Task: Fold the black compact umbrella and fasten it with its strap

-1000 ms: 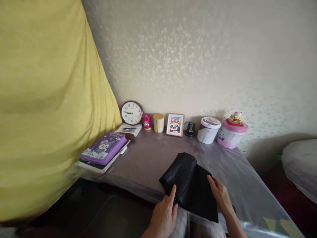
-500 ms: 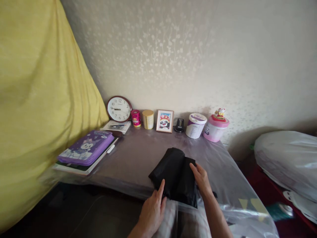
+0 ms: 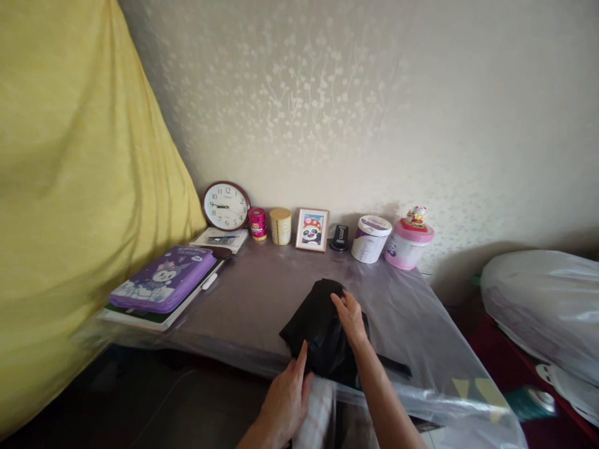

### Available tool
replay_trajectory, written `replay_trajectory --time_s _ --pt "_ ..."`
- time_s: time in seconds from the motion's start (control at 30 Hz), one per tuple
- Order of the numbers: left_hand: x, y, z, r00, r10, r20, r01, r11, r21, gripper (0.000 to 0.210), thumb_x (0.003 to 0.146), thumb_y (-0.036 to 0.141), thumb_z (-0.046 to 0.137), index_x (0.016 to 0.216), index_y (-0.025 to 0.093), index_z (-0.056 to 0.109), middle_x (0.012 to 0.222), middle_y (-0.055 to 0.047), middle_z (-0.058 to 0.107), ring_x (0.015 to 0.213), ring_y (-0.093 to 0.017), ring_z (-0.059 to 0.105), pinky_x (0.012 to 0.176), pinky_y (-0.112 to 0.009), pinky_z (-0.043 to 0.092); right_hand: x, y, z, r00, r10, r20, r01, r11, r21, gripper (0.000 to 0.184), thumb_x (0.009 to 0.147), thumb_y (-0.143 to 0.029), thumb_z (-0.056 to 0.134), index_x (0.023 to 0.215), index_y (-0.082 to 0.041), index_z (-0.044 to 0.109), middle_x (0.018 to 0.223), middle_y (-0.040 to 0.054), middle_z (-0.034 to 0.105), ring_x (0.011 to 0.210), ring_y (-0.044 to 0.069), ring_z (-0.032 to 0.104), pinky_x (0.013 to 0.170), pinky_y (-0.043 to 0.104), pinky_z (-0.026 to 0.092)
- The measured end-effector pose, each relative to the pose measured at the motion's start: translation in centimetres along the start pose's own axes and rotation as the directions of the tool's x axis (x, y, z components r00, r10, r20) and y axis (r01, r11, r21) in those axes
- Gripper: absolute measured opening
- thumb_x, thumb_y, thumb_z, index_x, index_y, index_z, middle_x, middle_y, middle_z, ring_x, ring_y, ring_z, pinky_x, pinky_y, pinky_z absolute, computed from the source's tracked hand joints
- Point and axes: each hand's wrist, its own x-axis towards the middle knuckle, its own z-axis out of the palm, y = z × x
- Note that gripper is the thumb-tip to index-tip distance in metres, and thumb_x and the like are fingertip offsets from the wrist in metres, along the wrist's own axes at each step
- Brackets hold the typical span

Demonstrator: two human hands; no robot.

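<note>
A folded black bundle of thin, slightly shiny sheet material lies at the table's front edge; its exact kind is not clear. My left hand holds its near left corner, index finger stretched along the edge and thumb below. Over the top of the bundle, my right hand has its fingers bent onto a folded-over layer, fingertips near the far edge. A dark strip sticks out to the right from under my right forearm.
Along the wall stand a clock, a pink can, a yellow-lidded canister, a framed panda picture and two tubs. A purple case lies on books at left. Plastic film covers the table.
My right hand has moved left and away from me, bringing the bundle's right flap over its middle. The dark strip at right now shows more. My left hand has stayed nearly in place.
</note>
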Motion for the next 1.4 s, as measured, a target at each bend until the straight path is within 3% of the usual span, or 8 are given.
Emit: replay_trajectory --time_s 0.3,0.53,0.7,0.83,0.93,1.0,1.13,1.4 --pt "0.1 -0.5 0.4 0.999 0.036 -0.027 -0.036 0.999 0.009 0.054 0.089 0.029 0.028 0.138 0.007 0.024 0.130 -0.017 0.049 0.111 -0.021 0.054 0.091 -0.032 0.043 0.9 1.3 1.5 0.989 -0.014 0.144 0.027 0.996 -0.085 0.051 0.080 -0.038 0.047 0.123 -0.012 0.040 0.072 0.0033 0.068 0.063 0.017 0.065 0.054 0.026 0.048" --pt "-0.2 0.6 -0.5 0.998 -0.023 -0.055 0.018 0.996 -0.087 0.070 0.090 0.025 0.032 0.140 0.014 -0.015 0.132 -0.015 0.047 0.101 -0.016 0.060 0.086 -0.026 0.044 0.7 0.5 1.5 0.979 -0.050 0.199 0.093 0.972 -0.215 0.046 0.080 -0.029 0.047 0.122 -0.011 0.041 0.075 0.0035 0.070 0.067 0.015 0.066 0.059 0.026 0.046" --pt "-0.1 1.2 -1.1 0.999 0.003 0.051 -0.006 0.999 0.053 0.056 0.090 0.022 0.029 0.143 0.024 0.012 0.110 -0.009 0.064 0.096 -0.018 0.061 0.085 -0.029 0.044 0.7 0.3 1.4 0.971 -0.106 0.217 0.162 0.951 -0.263 0.039 0.080 -0.027 0.046 0.117 -0.013 0.045 0.074 0.0017 0.070 0.067 0.015 0.066 0.067 0.029 0.047" --pt "0.0 1.0 -0.9 1.000 0.015 0.026 -0.017 0.998 0.062 0.055 0.090 0.024 0.027 0.143 0.022 0.012 0.112 -0.009 0.062 0.098 -0.017 0.060 0.087 -0.028 0.044 -1.4 0.0 0.3 0.931 -0.255 0.262 0.310 0.931 -0.193 0.031 0.085 -0.029 0.043 0.114 -0.019 0.048 0.083 0.0027 0.069 0.073 0.016 0.065 0.072 0.030 0.049" --pt "0.0 0.8 -0.6 1.000 0.025 0.008 -0.025 0.997 0.067 0.054 0.090 0.024 0.026 0.143 0.021 0.013 0.116 -0.010 0.060 0.099 -0.019 0.060 0.086 -0.028 0.044 -3.8 0.1 -0.8 0.861 -0.435 0.263 0.495 0.834 -0.242 0.025 0.088 -0.031 0.041 0.106 -0.022 0.056 0.094 0.0060 0.067 0.087 0.018 0.062 0.079 0.033 0.049" --pt "0.0 0.7 -0.4 0.999 0.034 -0.008 -0.033 0.997 0.067 0.054 0.090 0.025 0.026 0.143 0.021 0.014 0.117 -0.010 0.060 0.098 -0.019 0.060 0.085 -0.028 0.045 -4.7 0.5 -1.3 0.783 -0.544 0.302 0.619 0.729 -0.292 0.023 0.089 -0.028 0.042 0.100 -0.023 0.061 0.098 0.0074 0.065 0.094 0.020 0.059 0.085 0.037 0.047" --pt "0.1 0.4 -0.1 0.999 0.041 -0.021 -0.039 0.997 0.061 0.054 0.090 0.025 0.026 0.143 0.023 0.013 0.115 -0.010 0.061 0.096 -0.019 0.061 0.084 -0.029 0.045 -3.7 1.7 -1.2 0.658 -0.640 0.397 0.753 0.544 -0.371 0.024 0.088 -0.024 0.043 0.103 -0.021 0.062 0.110 0.0083 0.062 0.107 0.023 0.053 0.094 0.044 0.042" --pt "0.2 0.3 -0.6 0.999 0.036 0.014 -0.037 0.999 0.023 0.055 0.090 0.025 0.026 0.143 0.022 0.013 0.109 -0.010 0.063 0.096 -0.020 0.060 0.085 -0.030 0.045 3.5 2.5 -0.4 0.689 -0.608 0.395 0.708 0.449 -0.544 0.029 0.089 -0.023 0.039 0.106 -0.020 0.063 0.115 0.0076 0.062 0.114 0.024 0.050 0.096 0.046 0.037"
